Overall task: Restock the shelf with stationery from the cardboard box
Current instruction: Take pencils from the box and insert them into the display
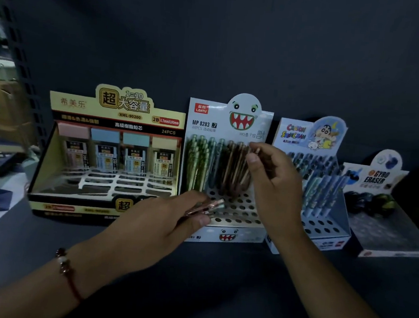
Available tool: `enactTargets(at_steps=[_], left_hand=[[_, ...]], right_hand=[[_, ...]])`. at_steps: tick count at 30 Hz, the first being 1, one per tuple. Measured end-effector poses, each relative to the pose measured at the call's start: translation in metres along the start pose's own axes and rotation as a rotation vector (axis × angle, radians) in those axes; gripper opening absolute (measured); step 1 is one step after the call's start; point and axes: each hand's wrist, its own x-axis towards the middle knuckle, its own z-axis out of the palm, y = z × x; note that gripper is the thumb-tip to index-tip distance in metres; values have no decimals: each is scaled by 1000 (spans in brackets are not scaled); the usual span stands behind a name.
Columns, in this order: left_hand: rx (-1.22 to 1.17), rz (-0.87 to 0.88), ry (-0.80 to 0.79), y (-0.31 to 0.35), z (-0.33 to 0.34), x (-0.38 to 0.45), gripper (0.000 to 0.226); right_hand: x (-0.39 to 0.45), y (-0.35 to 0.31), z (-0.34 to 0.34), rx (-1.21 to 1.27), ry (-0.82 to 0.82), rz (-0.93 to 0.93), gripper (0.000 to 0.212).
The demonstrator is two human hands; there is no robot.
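Head view looks down on a dark shelf [194,270] where the monster-face pencil display [228,160] serves as the landmark. At its front edge the left hand [163,225] curls its fingers round a small bundle of pinkish mechanical pencils [206,207]; over its right half the right hand [272,178] pinches a single pencil [247,161] by its top, among the brown ones standing in the rack. The step in hand seems to be slotting pencils one at a time; next, I judge, comes dropping this tip into a free hole, which the packed neighbours may crowd. Left of the display sits a lead-refill box [108,156]; right of it, a cartoon pen display [312,182], then a gyro eraser box [380,205]. No cardboard box is clearly visible.
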Motion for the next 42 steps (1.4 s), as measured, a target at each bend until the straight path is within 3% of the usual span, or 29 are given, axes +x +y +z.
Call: enactTargets(at_steps=[8, 25, 32, 36, 38, 40, 42], left_hand=[[-14, -17, 7, -2, -1, 0, 44], [-128, -25, 40, 1, -3, -2, 32], [-151, -28, 52, 2, -1, -1, 31], [-199, -38, 91, 0, -3, -2, 27], [-266, -47, 125, 1, -4, -2, 20], [-358, -59, 167, 2, -5, -1, 13], [-459, -73, 219, 4, -6, 0, 13]], right_hand=[[1, -2, 1, -111, -87, 90, 30], [8, -9, -1, -304, -139, 93, 12], [5, -5, 4, -367, -139, 84, 31], [-1, -6, 5, -223, -67, 95, 49], [-4, -12, 4, -127, -18, 37, 47], [-10, -19, 5, 0, -78, -1, 36], [-17, -27, 10, 139, -255, 64, 24]])
